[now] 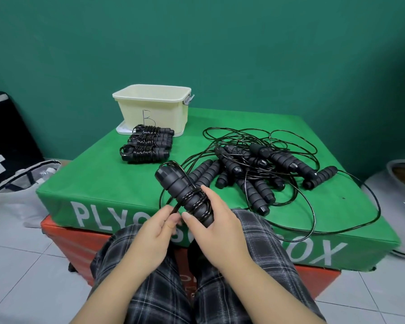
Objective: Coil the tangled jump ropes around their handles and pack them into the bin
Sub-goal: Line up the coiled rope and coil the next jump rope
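Bin at back left of the box top, on a flat lid. Three coiled ropes lie in a row directly before the bin. To their right — tangled pile of ropes, cords looping toward the right edge. Nearest the person, before both groups, a pair of handles held between left hand and right hand — above the lap.

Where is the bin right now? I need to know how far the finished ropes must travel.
In the head view the bin stands at the far left corner of the green box, just behind the three coiled ropes.
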